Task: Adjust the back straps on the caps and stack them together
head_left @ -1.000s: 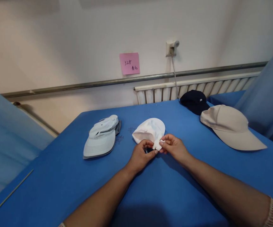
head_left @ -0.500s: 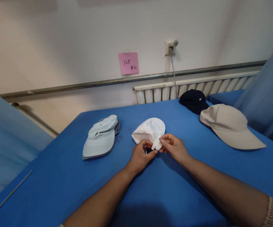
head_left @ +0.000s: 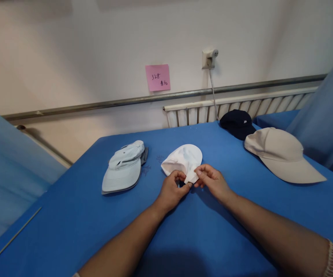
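Note:
A white baseball cap (head_left: 183, 158) rests on the blue-covered table (head_left: 97, 238), its rounded brim pointing away from me and its back strap end towards me. My left hand (head_left: 172, 192) pinches the near left edge of that cap, beside a small dark patch under the strap. With thumb and fingertips, my right hand (head_left: 211, 179) grips the strap side on the right. Both hands sit close together, low over the table. Exactly how the strap is fastened is hidden by my fingers.
Left of the hands, pale blue caps (head_left: 123, 169) lie stacked over a grey one. At the right are a beige cap (head_left: 282, 152) and a navy cap (head_left: 237, 122). A thin stick (head_left: 16, 234) lies near the left edge. Behind run a metal rail (head_left: 117, 103) and a radiator (head_left: 195, 115).
Almost nothing differs. The whole view has shifted very slightly; both hands keep their grip on the white cap in the same place.

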Motion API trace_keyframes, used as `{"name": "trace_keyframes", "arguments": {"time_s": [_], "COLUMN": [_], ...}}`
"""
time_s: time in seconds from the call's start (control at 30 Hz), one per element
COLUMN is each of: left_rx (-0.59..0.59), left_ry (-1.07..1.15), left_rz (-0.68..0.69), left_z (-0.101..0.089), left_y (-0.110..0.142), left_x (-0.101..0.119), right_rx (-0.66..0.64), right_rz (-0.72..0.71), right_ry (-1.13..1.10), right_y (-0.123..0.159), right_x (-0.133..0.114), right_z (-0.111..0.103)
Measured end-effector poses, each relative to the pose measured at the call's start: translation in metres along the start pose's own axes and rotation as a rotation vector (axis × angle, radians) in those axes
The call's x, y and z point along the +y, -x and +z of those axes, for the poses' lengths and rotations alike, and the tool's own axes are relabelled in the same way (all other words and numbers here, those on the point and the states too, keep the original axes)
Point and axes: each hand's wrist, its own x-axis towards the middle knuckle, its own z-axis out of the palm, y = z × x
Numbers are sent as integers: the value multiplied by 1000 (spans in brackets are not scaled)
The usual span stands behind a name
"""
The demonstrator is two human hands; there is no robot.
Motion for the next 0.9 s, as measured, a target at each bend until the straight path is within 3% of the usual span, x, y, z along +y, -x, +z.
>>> {"name": "trace_keyframes", "arguments": {"time_s": [0.23,0.4,0.57,0.77,0.9], "left_rx": [12,-20,153,96,34], "left_ry": [-60,-203,-298,-453,-621], "left_rz": [27,131,142,144,188], "left_z": [1,-6,-26,-28,-15], "left_y": [1,3,-2,-7,-5], "left_x": [-6,-7,-11,-19,-17], "right_rx": [24,115,162,349,246], "right_rz": [-1,32,72,-172,-293], "right_ry": [-8,-16,225,698,807], "right_y": [-2,-10,-24,-24,-17], "right_x": [2,8,25,23,12], "right_z": [0,-6,-26,-37,-28]}}
